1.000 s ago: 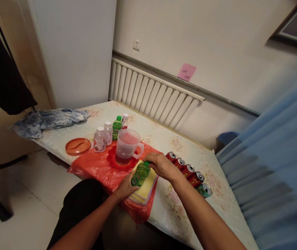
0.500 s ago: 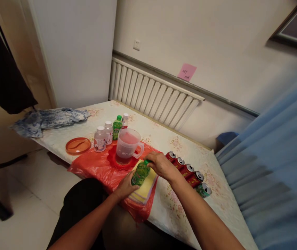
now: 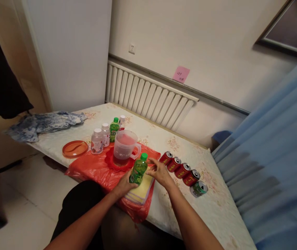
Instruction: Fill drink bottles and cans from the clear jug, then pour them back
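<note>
In the head view, gripping a green bottle, tilted, near right of the jug, with left hand fingers wrapped round its lower half. Holding the right hand beside the green cap, with fingers loosely parted. Facing four red cans farther right of the jug.

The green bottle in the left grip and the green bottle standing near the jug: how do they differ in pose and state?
The held bottle tilts in the left grip; the standing bottle is upright on the table. The right grip is open beside the held bottle, while no hand is near the standing bottle. Both are green and capped.
</note>
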Demonstrator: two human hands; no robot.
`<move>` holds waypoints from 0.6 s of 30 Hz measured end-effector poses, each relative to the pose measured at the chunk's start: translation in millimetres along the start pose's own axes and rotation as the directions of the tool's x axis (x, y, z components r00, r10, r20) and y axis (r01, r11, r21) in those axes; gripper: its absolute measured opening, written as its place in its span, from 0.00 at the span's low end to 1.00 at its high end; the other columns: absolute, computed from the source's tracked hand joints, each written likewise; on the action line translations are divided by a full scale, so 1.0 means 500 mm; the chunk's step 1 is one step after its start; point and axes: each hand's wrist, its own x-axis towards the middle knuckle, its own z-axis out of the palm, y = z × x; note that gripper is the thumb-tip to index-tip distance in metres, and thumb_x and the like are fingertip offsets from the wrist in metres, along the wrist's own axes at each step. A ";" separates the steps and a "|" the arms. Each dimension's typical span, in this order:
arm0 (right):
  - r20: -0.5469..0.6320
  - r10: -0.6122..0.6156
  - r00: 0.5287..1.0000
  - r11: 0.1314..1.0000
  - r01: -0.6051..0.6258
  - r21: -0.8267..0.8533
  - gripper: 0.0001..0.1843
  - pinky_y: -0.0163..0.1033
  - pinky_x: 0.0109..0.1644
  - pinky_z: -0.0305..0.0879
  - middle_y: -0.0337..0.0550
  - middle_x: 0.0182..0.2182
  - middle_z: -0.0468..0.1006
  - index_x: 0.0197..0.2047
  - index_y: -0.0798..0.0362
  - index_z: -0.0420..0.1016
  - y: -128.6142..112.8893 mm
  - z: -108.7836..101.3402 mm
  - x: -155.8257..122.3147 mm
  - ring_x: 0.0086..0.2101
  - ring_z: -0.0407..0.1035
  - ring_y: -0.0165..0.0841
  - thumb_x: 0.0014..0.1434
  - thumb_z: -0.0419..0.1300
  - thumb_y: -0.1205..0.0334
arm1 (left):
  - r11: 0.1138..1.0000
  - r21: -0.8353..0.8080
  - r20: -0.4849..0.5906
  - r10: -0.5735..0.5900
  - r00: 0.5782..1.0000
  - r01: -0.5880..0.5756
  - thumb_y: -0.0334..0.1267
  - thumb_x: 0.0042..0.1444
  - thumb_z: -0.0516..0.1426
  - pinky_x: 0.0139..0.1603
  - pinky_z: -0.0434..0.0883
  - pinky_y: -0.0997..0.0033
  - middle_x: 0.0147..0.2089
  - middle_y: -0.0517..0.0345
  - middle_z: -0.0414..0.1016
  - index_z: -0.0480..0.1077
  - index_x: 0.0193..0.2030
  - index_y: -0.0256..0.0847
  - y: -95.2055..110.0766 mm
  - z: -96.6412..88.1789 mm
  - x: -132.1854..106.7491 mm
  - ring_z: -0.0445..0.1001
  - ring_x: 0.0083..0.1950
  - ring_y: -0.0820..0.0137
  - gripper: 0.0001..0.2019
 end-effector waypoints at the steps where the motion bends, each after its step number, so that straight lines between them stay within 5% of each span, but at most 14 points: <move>1: -0.004 0.027 1.000 0.999 -0.027 0.040 0.33 0.39 0.39 0.69 0.47 0.47 0.75 0.55 0.53 0.70 0.007 0.008 -0.007 0.32 0.70 0.31 0.44 0.67 0.62 | 1.000 0.001 -0.004 0.006 1.000 -0.006 0.33 0.40 0.65 0.58 0.65 0.55 0.54 0.50 0.73 0.64 0.57 0.40 0.005 0.000 0.002 0.69 0.57 0.54 0.34; 5: 0.013 0.040 0.999 0.989 -0.042 0.143 0.35 0.39 0.39 0.69 0.44 0.48 0.75 0.55 0.50 0.68 0.018 0.033 -0.034 0.39 0.70 0.34 0.42 0.67 0.63 | 0.999 0.014 0.012 0.038 0.999 -0.038 0.32 0.39 0.64 0.55 0.68 0.57 0.52 0.51 0.74 0.65 0.55 0.39 0.034 0.009 0.007 0.72 0.53 0.56 0.32; 9: -0.060 0.066 0.996 0.985 -0.055 0.163 0.28 0.38 0.37 0.69 0.42 0.38 0.77 0.49 0.55 0.71 0.022 0.043 -0.054 0.37 0.71 0.36 0.41 0.67 0.64 | 0.998 0.014 0.073 0.064 0.995 -0.065 0.32 0.40 0.64 0.51 0.70 0.60 0.50 0.54 0.75 0.66 0.54 0.40 0.067 0.029 0.005 0.73 0.50 0.59 0.30; 18: -0.163 0.082 0.983 0.981 -0.051 0.188 0.22 0.38 0.39 0.69 0.40 0.36 0.78 0.42 0.54 0.73 0.047 0.011 -0.092 0.36 0.72 0.36 0.40 0.68 0.64 | 0.997 0.015 0.230 0.064 0.971 -0.069 0.33 0.41 0.64 0.52 0.70 0.61 0.53 0.54 0.74 0.64 0.57 0.41 0.111 0.079 0.004 0.73 0.51 0.60 0.32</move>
